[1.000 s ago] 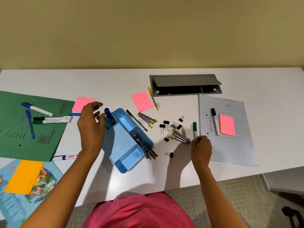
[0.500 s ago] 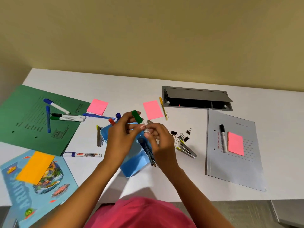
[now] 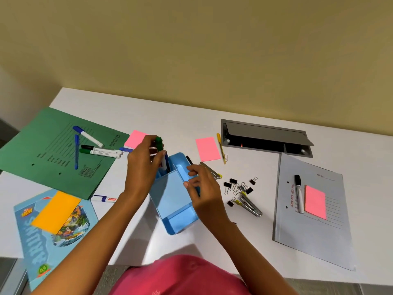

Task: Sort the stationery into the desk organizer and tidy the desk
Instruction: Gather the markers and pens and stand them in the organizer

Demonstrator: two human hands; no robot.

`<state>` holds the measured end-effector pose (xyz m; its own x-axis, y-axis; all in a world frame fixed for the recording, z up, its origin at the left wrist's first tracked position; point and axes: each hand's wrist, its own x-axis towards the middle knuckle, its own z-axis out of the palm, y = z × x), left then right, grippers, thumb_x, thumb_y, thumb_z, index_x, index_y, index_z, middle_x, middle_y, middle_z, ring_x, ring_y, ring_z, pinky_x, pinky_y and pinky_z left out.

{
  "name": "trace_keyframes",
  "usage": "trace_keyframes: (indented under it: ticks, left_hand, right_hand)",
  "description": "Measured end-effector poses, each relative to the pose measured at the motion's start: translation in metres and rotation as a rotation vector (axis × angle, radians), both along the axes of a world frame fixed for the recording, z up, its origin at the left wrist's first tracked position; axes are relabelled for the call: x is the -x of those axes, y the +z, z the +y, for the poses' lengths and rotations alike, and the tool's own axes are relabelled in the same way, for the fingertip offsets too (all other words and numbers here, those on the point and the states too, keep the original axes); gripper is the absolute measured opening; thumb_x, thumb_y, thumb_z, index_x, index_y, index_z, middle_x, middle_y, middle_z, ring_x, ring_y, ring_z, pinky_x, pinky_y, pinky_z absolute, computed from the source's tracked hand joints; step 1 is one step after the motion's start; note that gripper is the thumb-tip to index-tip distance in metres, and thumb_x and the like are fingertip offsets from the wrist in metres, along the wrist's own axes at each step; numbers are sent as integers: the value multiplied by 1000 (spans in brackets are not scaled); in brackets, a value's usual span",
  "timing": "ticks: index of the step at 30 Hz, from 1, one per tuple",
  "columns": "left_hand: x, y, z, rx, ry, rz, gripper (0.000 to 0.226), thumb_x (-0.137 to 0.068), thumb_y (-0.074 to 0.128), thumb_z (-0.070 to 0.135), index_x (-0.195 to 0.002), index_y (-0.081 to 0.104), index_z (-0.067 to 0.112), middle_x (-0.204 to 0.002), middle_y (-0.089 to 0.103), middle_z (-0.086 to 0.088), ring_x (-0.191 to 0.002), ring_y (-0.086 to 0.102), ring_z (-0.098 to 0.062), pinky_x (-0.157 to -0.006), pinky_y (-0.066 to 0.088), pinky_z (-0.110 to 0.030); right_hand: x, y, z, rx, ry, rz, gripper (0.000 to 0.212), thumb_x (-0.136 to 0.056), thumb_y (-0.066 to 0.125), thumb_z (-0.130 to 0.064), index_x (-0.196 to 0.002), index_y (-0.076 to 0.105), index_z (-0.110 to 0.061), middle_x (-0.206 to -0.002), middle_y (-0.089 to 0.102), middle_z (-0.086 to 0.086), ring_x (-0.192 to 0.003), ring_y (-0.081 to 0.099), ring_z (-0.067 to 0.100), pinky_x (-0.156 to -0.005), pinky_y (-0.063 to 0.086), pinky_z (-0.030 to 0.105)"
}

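Left hand: my left hand [image 3: 142,167] pinches the green-capped marker [image 3: 159,143] near its top, cap up, tip pointing down.
Right hand: my right hand [image 3: 202,188] is curled on the right wall of the blue organizer [image 3: 172,196], gripping it steady.
Marker position: over the tall far-left compartment, lower end at or just inside the rim. My fingers hide how deep it sits.
Step in hand: dropping this marker into the tall slot, I judge.
Doing it well: hold the marker close to upright and let it slide down rather than fall. Release only once it rests against the wall. The organizer lies skewed on the counter [image 3: 191,120], so my right hand should brace it until then.
Left to sort: markers [image 3: 100,151] on the green folder [image 3: 42,158], binder clips [image 3: 238,187] just right of the organizer, a black marker [image 3: 298,192] on the grey folder [image 3: 319,235].
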<state>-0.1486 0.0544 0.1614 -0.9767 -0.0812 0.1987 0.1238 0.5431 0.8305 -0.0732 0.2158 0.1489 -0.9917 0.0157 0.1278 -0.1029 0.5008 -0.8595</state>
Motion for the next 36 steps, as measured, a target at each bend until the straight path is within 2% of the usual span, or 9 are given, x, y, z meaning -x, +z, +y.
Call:
trace_keyframes:
  ticks: [9,12,14,18,22,25,28,34,36]
  left_hand:
    - [0,-38,-6,86,-39,-5,25,-86,62,-2,-107,59,11,-101,67,-3,-89,65,-17,-77,55,-30]
    - [4,-38,-11,51,-26,-1,24,-87,62,-1,-108,59,11,-103,66,-4,-86,67,-15,-72,56,-24]
    - [5,-37,-17,13,14,13,21,-89,62,1,-108,60,10,-101,64,-3,-81,66,-7,-69,52,-12]
    - [12,-42,-38,-36,183,7,14,-90,61,8,-103,63,12,-99,65,-2,-80,63,-12,-69,52,-25]
    - [30,-70,-71,-133,448,-242,11,-90,62,15,-99,62,9,-91,66,-2,-78,67,-27,-73,54,-37]
    - [53,-94,-97,-273,642,-508,18,-89,64,19,-96,64,2,-90,69,-13,-83,69,-32,-71,55,-34]
    - [76,-107,-122,-240,749,-689,34,-85,66,30,-97,68,-2,-95,71,-20,-89,69,-35,-81,56,-42]
    - [100,-105,-135,-241,778,-827,54,-81,66,50,-102,59,1,-86,63,-11,-73,64,-26,-73,57,-36]
    - [102,-101,-136,-209,750,-873,48,-82,67,48,-100,57,4,-85,60,-10,-67,62,-25,-63,56,-34]
  right_hand:
    - [3,-9,-3,-69,-70,-51,21,-86,58,-2,-107,59,-8,-108,59,0,-80,57,4,-69,46,12]
    - [8,-7,-4,-84,-71,-52,19,-85,55,-9,-103,59,-7,-104,56,-6,-74,59,9,-69,48,18]
    - [11,-6,-5,-99,-60,-40,22,-85,48,-19,-99,60,-6,-105,58,-6,-83,62,13,-73,50,22]
    - [20,-9,-7,-167,-56,-26,17,-87,52,-8,-99,63,-9,-95,63,0,-81,56,0,-73,41,7]
    - [37,-2,-16,-288,21,92,16,-85,53,3,-90,67,-4,-87,65,6,-78,53,5,-72,42,12]
    - [54,6,-25,-264,95,48,16,-91,52,-5,-95,68,-6,-94,63,5,-87,55,15,-78,42,19]
    - [74,8,-32,-266,138,51,17,-94,49,-11,-97,65,-9,-96,61,3,-89,54,14,-78,42,21]
    - [107,14,-42,-424,206,210,20,-96,45,-11,-98,64,-6,-96,62,5,-86,56,14,-76,45,21]
    - [115,18,-45,-472,236,340,43,-102,33,-19,-87,66,3,-89,66,13,-77,61,23,-66,53,30]
